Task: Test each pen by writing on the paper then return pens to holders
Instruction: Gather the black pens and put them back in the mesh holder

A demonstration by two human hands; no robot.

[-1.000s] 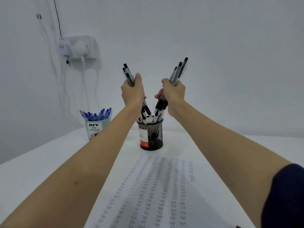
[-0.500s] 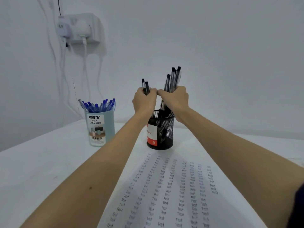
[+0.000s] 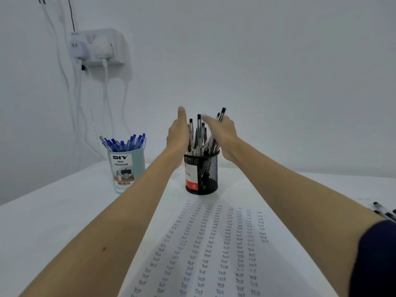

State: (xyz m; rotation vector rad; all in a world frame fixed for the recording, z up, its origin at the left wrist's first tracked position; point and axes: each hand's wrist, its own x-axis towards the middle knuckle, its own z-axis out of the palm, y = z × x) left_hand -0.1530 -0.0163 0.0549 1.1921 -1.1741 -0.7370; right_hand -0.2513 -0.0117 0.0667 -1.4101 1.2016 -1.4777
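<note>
A black mesh holder with a red and white label stands at the far end of the paper, which is covered in columns of the word "Test". Several black pens stand in it. My left hand is flat and upright against the left side of the pens, fingers straight. My right hand lies with straight fingers over the pens' right side. A light blue holder marked "DIY Desk Organizer" holds several blue pens to the left.
A few loose black pens lie on the white table at the right edge. A wall socket with plugs and hanging cables is on the wall at upper left, behind the blue holder.
Both hands lowered their bunches of black pens into the mesh holder and let go. The fingers have opened flat against the pens. The camera has tilted down.
</note>
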